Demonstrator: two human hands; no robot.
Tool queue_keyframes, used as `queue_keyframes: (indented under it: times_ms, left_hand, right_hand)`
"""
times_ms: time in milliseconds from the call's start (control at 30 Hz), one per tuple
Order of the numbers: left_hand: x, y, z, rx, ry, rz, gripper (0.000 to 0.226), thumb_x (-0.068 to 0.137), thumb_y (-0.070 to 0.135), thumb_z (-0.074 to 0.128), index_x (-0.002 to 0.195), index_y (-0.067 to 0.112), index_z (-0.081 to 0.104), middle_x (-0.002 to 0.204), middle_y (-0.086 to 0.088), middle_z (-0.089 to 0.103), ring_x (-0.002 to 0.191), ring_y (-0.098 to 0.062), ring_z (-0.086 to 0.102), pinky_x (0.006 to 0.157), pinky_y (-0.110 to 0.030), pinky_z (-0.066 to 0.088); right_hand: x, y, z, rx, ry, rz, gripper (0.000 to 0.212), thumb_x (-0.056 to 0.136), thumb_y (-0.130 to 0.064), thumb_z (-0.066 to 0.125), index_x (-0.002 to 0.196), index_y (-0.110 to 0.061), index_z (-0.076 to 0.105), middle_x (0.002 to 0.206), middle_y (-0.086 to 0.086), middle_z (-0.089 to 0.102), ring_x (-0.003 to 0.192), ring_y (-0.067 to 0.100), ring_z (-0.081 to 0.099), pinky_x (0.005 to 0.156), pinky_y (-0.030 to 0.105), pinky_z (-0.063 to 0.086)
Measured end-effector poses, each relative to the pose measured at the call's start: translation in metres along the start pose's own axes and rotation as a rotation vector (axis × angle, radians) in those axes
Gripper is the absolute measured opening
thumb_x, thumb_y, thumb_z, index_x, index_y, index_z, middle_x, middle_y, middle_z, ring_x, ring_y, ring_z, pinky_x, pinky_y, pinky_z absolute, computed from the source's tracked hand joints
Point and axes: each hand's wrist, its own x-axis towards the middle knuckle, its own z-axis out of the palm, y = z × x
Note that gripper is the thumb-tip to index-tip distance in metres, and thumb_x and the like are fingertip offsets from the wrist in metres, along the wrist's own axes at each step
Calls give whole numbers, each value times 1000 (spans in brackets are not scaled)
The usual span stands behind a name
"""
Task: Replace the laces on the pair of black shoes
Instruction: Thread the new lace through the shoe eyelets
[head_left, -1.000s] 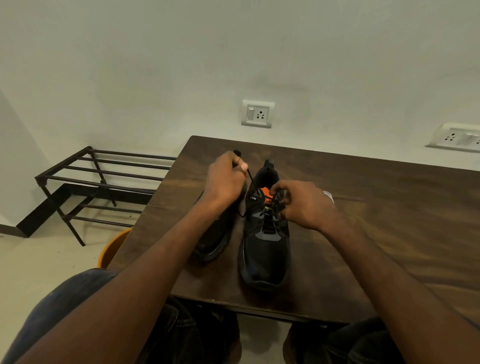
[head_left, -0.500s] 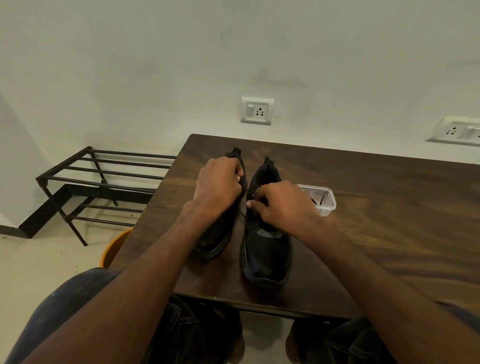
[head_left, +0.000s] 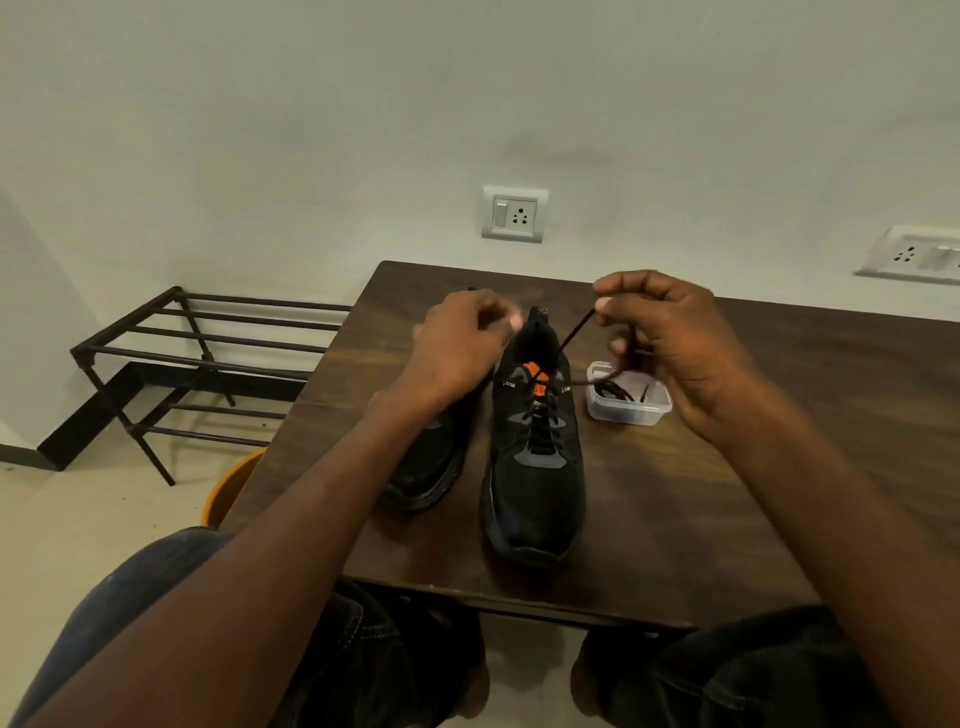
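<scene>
While our left forearm hides much of the left black shoe on the dark wooden table, beside a clear plastic tub, our right hand pinches the black lace above the right black shoe, and our left hand is curled shut, on what we cannot tell.

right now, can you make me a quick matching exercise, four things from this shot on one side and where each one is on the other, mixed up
Things:
1. lace end
2. plastic tub
3. orange bucket
4. wall socket

Places:
A. on the floor beside the table
B. above the table's far edge
C. pinched in the right hand
D. on the table, right of the laced shoe

Pairs: 1-C, 2-D, 3-A, 4-B
</scene>
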Motion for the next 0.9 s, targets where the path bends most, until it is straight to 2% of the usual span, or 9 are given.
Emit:
queue_keyframes:
  times_ms: [100,267,367,467,533,600,733,833,900]
  left_hand:
    - [-6,23,-3,-475,-124,-35,31,106,39,52,126,18,65,110,3,76,103,-9,71,88,-30,50]
    - [-14,26,2,-475,-281,-2,23,102,28,63,111,8,70,84,-2,73,71,-6,66,60,-17,49]
    - [-13,14,-2,-84,-291,18,13,99,21,67,87,15,67,82,3,68,74,-2,64,73,-25,54]
    - [-11,1,-2,602,-203,75,9,94,23,70,87,20,64,116,-3,59,109,-19,55,101,-44,50]
    - [-11,1,2,500,-181,127,6,93,23,70,90,23,65,127,-2,53,118,-18,48,107,-43,46]
    - [-12,8,5,127,-226,135,12,96,29,69,106,21,69,125,2,61,115,-12,57,105,-38,49]
    - [-14,21,4,-334,-444,34,22,98,26,69,112,10,70,93,-6,79,90,-14,76,87,-26,57]
    - [-10,10,-3,-58,-313,19,9,95,20,73,92,11,74,74,-3,75,70,-7,72,76,-25,57]
    - [-7,-1,-6,267,-189,2,9,92,22,76,84,19,73,75,4,73,75,-7,70,85,-34,59]
  right_hand:
    - [-2,-3,-6,-146,-56,-59,17,94,-8,72,109,-14,76,90,11,73,56,10,47,57,28,45]
    - [-5,0,-6,-350,-172,-70,15,96,-12,71,108,-19,78,94,9,78,60,9,55,56,28,42]
    - [-1,1,-12,-469,-92,-124,10,94,-14,74,101,-20,79,86,0,78,68,2,66,55,14,46]
    - [5,8,-17,-620,-46,-136,4,93,-19,77,92,-21,79,80,-2,78,69,2,70,60,14,49]
    - [5,14,-10,-655,-120,-119,3,92,-19,78,91,-19,80,80,0,78,66,2,69,64,19,51]
    - [3,17,1,-593,-194,-111,5,92,-19,78,92,-15,81,78,2,78,60,2,65,61,19,49]
    - [6,12,8,-424,-161,-101,5,94,-14,76,94,-11,80,75,8,72,47,0,48,46,15,38]
    - [8,11,0,-497,-136,-110,9,91,-23,80,90,-14,80,72,5,73,51,4,53,46,15,40]
    - [10,14,-8,-570,-81,-93,10,90,-26,81,85,-17,80,72,2,74,55,6,57,46,17,42]
